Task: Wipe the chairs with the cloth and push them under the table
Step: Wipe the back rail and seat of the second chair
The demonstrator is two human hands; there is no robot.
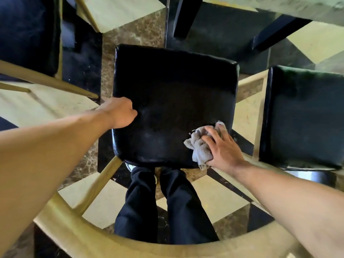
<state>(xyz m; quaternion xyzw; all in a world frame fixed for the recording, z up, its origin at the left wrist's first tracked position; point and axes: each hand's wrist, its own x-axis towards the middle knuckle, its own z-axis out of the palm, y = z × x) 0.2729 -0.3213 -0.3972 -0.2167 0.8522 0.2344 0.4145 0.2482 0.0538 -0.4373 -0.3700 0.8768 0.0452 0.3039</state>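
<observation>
Grey cloth under right hand slants across seat.

Black padded chair sits mid-frame with two more at the left and right edges; crumpled grey cloth lies on its lower-right corner.

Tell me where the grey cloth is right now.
In the head view, the crumpled grey cloth lies under the right hand, on the near right corner of the middle chair's black padded seat.
</observation>
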